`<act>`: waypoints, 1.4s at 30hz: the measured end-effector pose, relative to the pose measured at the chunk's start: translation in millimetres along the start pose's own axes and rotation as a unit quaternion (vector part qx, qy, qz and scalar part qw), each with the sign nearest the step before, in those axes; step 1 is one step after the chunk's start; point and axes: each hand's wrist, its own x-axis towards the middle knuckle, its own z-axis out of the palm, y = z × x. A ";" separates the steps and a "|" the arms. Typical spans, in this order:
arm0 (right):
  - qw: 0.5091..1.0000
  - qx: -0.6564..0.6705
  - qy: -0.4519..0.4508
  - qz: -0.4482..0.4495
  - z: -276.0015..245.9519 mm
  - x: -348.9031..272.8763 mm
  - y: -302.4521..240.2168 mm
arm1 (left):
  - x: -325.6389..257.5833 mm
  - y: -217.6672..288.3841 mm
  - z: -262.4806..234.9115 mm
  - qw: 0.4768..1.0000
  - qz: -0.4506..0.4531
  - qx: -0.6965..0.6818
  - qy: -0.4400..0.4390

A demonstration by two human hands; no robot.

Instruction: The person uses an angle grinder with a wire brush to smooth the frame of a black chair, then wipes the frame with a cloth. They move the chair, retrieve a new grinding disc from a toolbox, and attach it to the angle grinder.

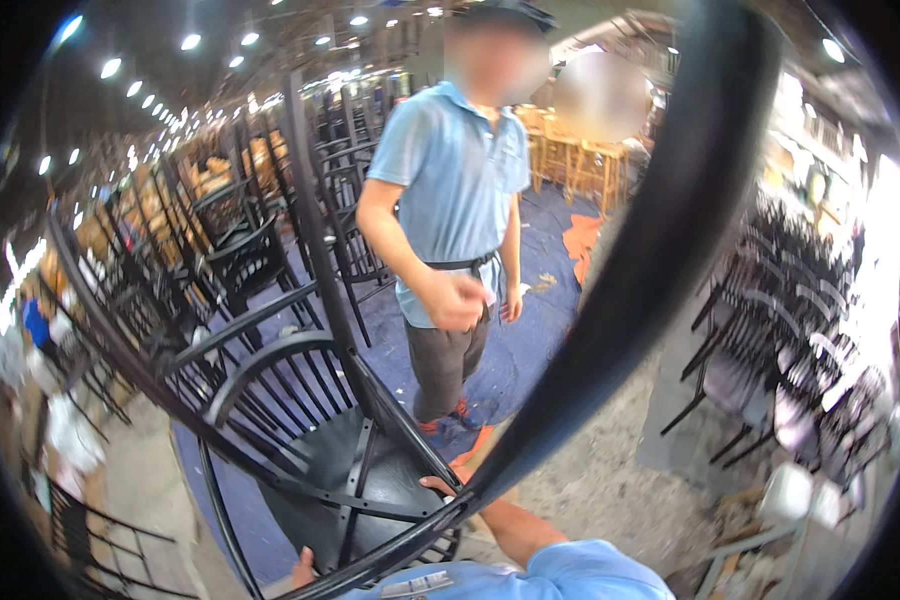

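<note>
Black wood or metal, I can't tell which, makes up the chair [335, 455] tipped right in front of the body, between both hands. From far off, I see my right hand [438, 487] curled tight on one of its bars. My left hand [302, 570] touches the near side, but most of it is hidden, so I can't tell if it grips. Holding two sides probably keeps the chair from rolling. One long bar [610, 300] sticks up close to the camera. A co-worker [460, 210] stands just past it. More chairs [770, 350] sit packed close on the right, maybe to save room. My blue shirt [595, 570] has a pale patch [417, 585] with dark marks, too small to read.
</note>
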 end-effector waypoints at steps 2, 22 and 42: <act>0.987 -0.126 0.028 0.098 -66.8 18.7 35.7 | 25.2 18.7 64.0 0.996 -0.013 -0.008 -0.085; 0.905 0.357 -0.014 0.230 -18.9 -10.5 9.8 | 2.3 1.8 69.5 0.994 -0.105 -0.008 0.023; 0.864 0.460 -0.031 0.201 -16.4 -10.4 36.5 | -58.1 -28.0 59.2 0.996 -0.059 -0.054 0.036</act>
